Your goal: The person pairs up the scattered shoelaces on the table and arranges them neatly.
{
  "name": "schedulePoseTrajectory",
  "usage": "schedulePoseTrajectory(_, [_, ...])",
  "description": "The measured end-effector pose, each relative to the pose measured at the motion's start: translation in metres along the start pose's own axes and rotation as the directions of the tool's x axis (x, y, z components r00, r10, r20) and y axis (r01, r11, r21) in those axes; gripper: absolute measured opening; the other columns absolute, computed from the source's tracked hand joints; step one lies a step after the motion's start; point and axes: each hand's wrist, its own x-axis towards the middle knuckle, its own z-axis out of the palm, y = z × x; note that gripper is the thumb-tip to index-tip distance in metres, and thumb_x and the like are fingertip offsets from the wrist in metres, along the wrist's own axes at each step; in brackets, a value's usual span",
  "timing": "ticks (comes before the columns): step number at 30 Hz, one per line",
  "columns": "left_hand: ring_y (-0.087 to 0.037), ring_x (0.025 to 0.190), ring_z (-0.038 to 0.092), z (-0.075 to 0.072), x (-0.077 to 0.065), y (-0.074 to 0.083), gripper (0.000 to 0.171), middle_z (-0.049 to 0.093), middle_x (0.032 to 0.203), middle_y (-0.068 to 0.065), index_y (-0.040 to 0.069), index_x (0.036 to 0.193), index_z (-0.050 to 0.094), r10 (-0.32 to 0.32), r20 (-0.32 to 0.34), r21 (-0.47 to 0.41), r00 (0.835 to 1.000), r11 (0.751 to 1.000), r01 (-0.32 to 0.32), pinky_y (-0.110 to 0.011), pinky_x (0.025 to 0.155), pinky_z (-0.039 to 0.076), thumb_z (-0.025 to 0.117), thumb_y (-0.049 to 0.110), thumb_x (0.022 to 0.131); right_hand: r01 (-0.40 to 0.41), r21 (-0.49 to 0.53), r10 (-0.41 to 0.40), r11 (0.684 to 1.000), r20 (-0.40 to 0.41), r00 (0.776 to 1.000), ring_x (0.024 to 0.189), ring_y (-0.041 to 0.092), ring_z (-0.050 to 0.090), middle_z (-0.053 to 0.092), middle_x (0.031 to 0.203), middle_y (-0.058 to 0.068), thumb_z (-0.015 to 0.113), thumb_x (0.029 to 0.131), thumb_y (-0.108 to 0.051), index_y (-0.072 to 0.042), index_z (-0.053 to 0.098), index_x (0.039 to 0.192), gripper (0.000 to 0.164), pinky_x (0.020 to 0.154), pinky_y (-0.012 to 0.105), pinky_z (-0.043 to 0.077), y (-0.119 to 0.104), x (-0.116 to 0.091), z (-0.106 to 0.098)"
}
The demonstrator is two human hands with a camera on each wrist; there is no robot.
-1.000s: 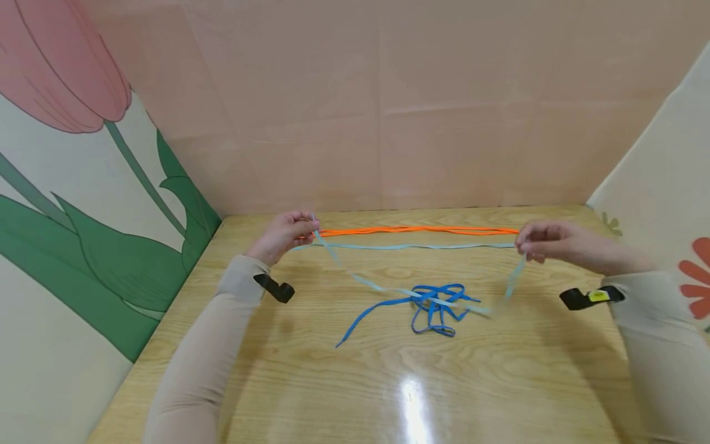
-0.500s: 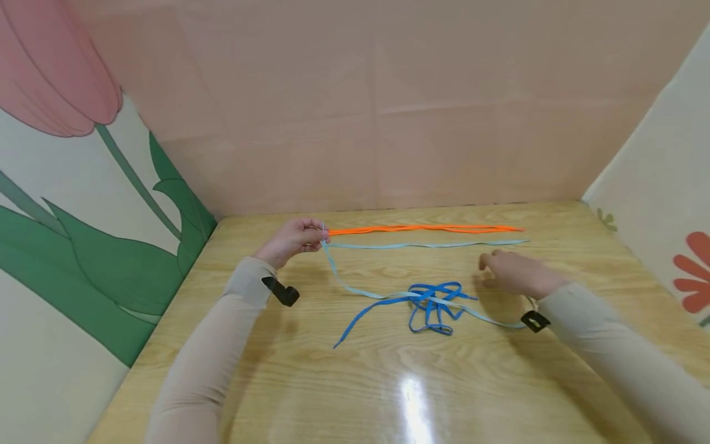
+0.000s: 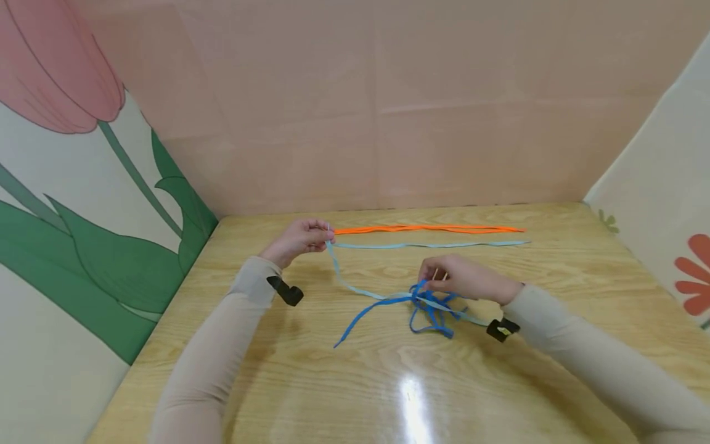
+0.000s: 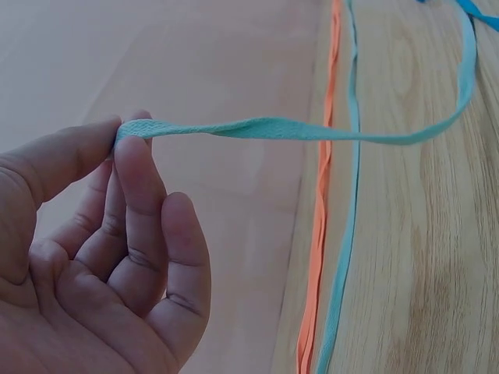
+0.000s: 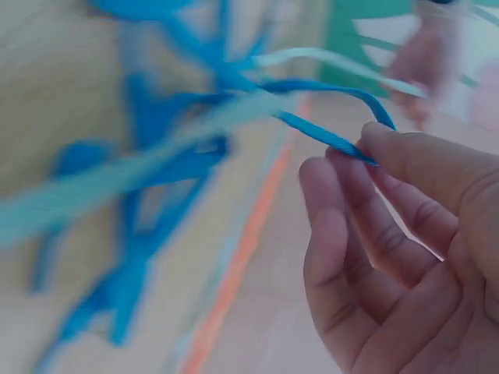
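Blue flat woven lace [image 3: 396,300] lies tangled just below the fingers of our right hand [image 3: 457,275], which pinch its raised loop; our left hand [image 3: 299,242] pinches a pale turquoise flat woven lace [image 4: 265,128] crossing the tangle. We judge the step as lifting the loop; the next move calls for clearing the crossing strand. We see no container.

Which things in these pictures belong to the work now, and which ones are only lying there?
Probably in the work:
light-blue lace, pinched by the left hand
blue lace, a loop of it pinched by the right hand

Seemingly just lying on the table:
orange laces
straight light-blue strand beside them
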Motion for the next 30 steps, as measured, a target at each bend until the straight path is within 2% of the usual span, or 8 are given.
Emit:
schedulePoseTrajectory(3, [-0.011, 0.075, 0.057, -0.001, 0.000, 0.000, 0.008, 0.067, 0.090, 0.001, 0.007, 0.101, 0.057, -0.002, -0.008, -0.017, 1.000, 1.000, 0.001, -0.022, 0.071, 0.053, 0.060, 0.013, 0.096, 0.004, 0.083, -0.001, 0.997, -0.036, 0.999, 0.084, 0.019, 0.066, 0.068, 0.093, 0.005, 0.060, 0.096, -0.013, -0.012, 0.063, 0.101, 0.006, 0.070, 0.031, 0.056, -0.016, -0.004, -0.018])
schedulePoseTrajectory(7, [-0.011, 0.075, 0.058, -0.001, -0.001, 0.001, 0.010, 0.067, 0.091, 0.000, 0.006, 0.103, 0.058, -0.003, -0.010, -0.020, 1.000, 1.000, 0.003, -0.022, 0.072, 0.053, 0.060, 0.013, 0.097, 0.029, 0.136, -0.009, 0.990, -0.145, 0.989, 0.080, 0.014, 0.063, 0.067, 0.094, 0.008, 0.060, 0.096, -0.012, -0.010, 0.062, 0.104, 0.008, 0.069, 0.028, 0.054, -0.034, -0.009, -0.042])
schedulePoseTrajectory(10, [-0.012, 0.076, 0.058, -0.001, -0.001, 0.000, 0.012, 0.067, 0.092, -0.001, 0.006, 0.104, 0.058, -0.006, -0.004, -0.013, 1.000, 1.000, 0.005, -0.025, 0.076, 0.054, 0.060, 0.015, 0.096, 0.061, 0.131, -0.028, 0.989, -0.240, 0.970, 0.076, 0.012, 0.062, 0.067, 0.092, 0.007, 0.061, 0.095, -0.009, -0.008, 0.063, 0.105, 0.010, 0.066, 0.027, 0.053, -0.042, -0.014, -0.055])
schedulePoseTrajectory(14, [-0.012, 0.078, 0.059, 0.000, -0.001, 0.000, 0.012, 0.067, 0.093, -0.001, 0.006, 0.104, 0.059, -0.006, 0.001, -0.005, 1.000, 1.000, 0.006, -0.034, 0.085, 0.053, 0.060, 0.015, 0.097, 0.062, 0.141, -0.017, 0.988, -0.305, 0.952, 0.076, 0.010, 0.063, 0.068, 0.093, 0.001, 0.060, 0.096, -0.008, -0.007, 0.062, 0.109, 0.014, 0.064, 0.027, 0.053, -0.044, -0.023, -0.066])
schedulePoseTrajectory(19, [-0.011, 0.078, 0.059, 0.001, 0.000, -0.001, 0.009, 0.067, 0.092, 0.000, 0.007, 0.103, 0.058, -0.009, -0.005, -0.015, 1.000, 1.000, 0.009, -0.028, 0.079, 0.054, 0.060, 0.014, 0.097, 0.034, 0.104, 0.005, 0.994, -0.358, 0.934, 0.073, 0.010, 0.063, 0.069, 0.093, 0.005, 0.060, 0.096, -0.008, -0.006, 0.063, 0.109, 0.014, 0.061, 0.028, 0.053, -0.041, -0.027, -0.071])
schedulePoseTrajectory(23, [-0.012, 0.079, 0.059, 0.002, 0.000, -0.002, 0.009, 0.067, 0.093, -0.001, 0.007, 0.102, 0.058, -0.013, -0.007, -0.020, 1.000, 1.000, 0.013, -0.024, 0.075, 0.054, 0.060, 0.014, 0.096, -0.080, 0.079, 0.101, 0.994, -0.314, 0.944, 0.076, 0.011, 0.063, 0.066, 0.097, 0.011, 0.061, 0.096, -0.011, -0.007, 0.062, 0.109, 0.014, 0.064, 0.027, 0.055, -0.023, -0.022, -0.069])
schedulePoseTrajectory(26, [-0.015, 0.080, 0.059, 0.003, 0.000, -0.004, 0.009, 0.067, 0.093, -0.001, 0.008, 0.101, 0.058, -0.012, 0.000, -0.013, 1.000, 1.000, 0.012, -0.025, 0.076, 0.054, 0.062, 0.015, 0.096, -0.166, 0.060, 0.176, 0.984, -0.242, 0.954, 0.080, 0.017, 0.065, 0.064, 0.097, 0.011, 0.060, 0.096, -0.012, -0.007, 0.062, 0.107, 0.012, 0.068, 0.028, 0.056, 0.004, -0.016, -0.059])
schedulePoseTrajectory(30, [-0.016, 0.081, 0.058, 0.004, 0.001, -0.006, 0.010, 0.067, 0.094, -0.001, 0.008, 0.101, 0.058, -0.010, 0.006, -0.007, 1.000, 1.000, 0.011, -0.025, 0.075, 0.053, 0.062, 0.016, 0.095, -0.200, 0.038, 0.203, 0.979, -0.102, 0.974, 0.084, 0.027, 0.066, 0.065, 0.097, 0.012, 0.059, 0.096, -0.010, -0.002, 0.061, 0.109, 0.015, 0.072, 0.037, 0.057, 0.041, -0.014, -0.043])
